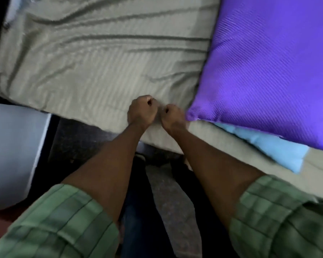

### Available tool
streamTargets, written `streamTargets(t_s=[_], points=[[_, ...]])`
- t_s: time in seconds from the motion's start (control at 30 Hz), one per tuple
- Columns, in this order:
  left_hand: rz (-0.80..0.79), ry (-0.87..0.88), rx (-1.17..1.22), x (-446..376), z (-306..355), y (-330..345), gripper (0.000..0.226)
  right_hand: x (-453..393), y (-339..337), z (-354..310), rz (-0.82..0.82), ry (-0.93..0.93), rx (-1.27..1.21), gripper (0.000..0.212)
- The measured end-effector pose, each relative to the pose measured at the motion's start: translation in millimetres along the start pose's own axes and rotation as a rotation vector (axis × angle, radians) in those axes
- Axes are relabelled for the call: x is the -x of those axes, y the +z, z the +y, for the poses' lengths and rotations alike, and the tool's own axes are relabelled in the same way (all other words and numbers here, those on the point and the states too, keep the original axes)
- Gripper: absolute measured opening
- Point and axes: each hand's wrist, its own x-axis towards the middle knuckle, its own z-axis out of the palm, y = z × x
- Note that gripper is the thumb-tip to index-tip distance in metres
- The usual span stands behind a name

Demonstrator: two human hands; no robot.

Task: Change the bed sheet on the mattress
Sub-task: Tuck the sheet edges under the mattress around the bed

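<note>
A pale olive striped bed sheet [93, 67] covers the mattress, wrinkled in long folds. My left hand [142, 110] and my right hand [172, 116] sit side by side at the near edge of the bed, both with fingers curled into fists that grip the sheet's edge. A purple pillow [268, 67] lies on the sheet at the right, its corner touching my right hand. A light blue pillow [276, 148] pokes out from under it.
A grey-white object [13, 151] stands on the floor at the left beside the bed. Dark floor [78, 144] shows between it and the mattress edge. My legs and a grey mat [173, 202] are below my arms.
</note>
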Motion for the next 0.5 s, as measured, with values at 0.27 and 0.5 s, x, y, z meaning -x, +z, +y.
streamTargets(t_s=[0.27, 0.5], points=[[-0.385, -0.174, -0.363, 61, 101, 135, 0.053, 39, -84, 156, -0.296, -0.022, -0.039, 0.035], [-0.617, -0.036, -0.484, 132, 169, 265, 0.049, 68, -148, 344, -0.088, 0.218, -0.135, 0.026]])
